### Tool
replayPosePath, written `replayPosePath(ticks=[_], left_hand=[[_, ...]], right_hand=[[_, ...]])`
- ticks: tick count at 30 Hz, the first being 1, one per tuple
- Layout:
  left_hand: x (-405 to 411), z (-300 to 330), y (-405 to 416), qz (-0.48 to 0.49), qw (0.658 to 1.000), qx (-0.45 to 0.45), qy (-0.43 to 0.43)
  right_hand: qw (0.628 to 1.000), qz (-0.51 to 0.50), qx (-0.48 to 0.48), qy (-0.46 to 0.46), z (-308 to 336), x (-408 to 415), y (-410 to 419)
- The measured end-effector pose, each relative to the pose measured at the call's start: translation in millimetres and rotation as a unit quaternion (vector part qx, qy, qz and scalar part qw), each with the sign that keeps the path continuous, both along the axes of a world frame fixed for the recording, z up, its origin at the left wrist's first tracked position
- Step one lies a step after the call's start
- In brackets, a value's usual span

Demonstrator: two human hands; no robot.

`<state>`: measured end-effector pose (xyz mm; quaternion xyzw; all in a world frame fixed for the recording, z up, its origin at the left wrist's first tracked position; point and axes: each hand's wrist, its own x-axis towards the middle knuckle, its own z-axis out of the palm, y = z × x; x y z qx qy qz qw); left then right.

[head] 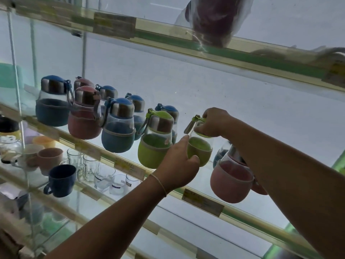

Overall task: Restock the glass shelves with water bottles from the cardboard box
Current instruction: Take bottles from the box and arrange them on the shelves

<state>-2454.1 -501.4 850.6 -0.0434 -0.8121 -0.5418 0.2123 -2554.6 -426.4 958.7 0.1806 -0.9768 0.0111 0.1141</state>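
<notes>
A small green water bottle (199, 148) is held over the middle glass shelf (205, 201). My left hand (177, 169) grips its green sleeve from below and the left. My right hand (214, 124) covers its cap and strap from above. Just left of it stands another green bottle (155, 144). Several blue and pink bottles, such as a blue one (118, 131) and a pink one (85, 116), line the shelf further left. A pink bottle (231, 176) stands to the right, partly behind my right forearm. The cardboard box is out of view.
The shelf below holds a dark blue mug (60, 180), a pink mug (50, 157) and several clear glasses (104, 176). On the top glass shelf (168, 36) a dark bottle wrapped in plastic (214, 19) shows through the glass. A vertical glass panel (16, 86) stands at the left.
</notes>
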Motion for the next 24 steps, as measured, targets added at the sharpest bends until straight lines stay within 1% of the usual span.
replayPosePath(ticks=[3, 7, 15, 20, 24], left_hand=[[2, -1, -1, -0.005, 1.000, 0.001, 0.002], [7, 1, -1, 0.003, 1.000, 0.004, 0.011], [28, 18, 7, 0.056, 0.997, -0.003, 0.060], [48, 31, 15, 0.115, 0.989, -0.034, 0.091], [67, 41, 25, 0.142, 0.984, -0.036, 0.100]], right_hand=[[1.000, -0.003, -0.028, 0.004, -2, -1, 0], [0.995, 0.017, -0.094, 0.004, -3, 2, 3], [0.974, 0.100, -0.200, -0.018, 12, 37, 24], [0.963, 0.158, -0.219, -0.015, 21, 62, 42], [0.951, 0.197, -0.238, -0.021, 23, 76, 55]])
